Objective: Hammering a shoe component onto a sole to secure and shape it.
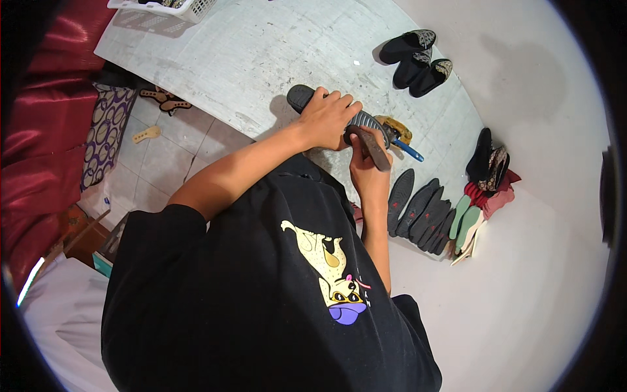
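My left hand [328,119] is closed around a black shoe [301,97], whose ribbed grey-black sole faces up, above the table's near edge. My right hand [369,171] grips a dark brown, wooden-looking tool [373,150] against the other end of the shoe. The tool's working end is hidden, so its exact kind does not show. Just beyond the right hand, a stained yellow glue container [398,130] stands on the table, with a blue-handled brush [409,151] lying by it.
Several black soles [418,212] lie in a row at the right, beside green insoles [465,222]. Black patterned shoes [418,62] stand along the far right wall, others [486,163] nearer. A white basket [192,10] sits on the whitish table [215,59] at far left.
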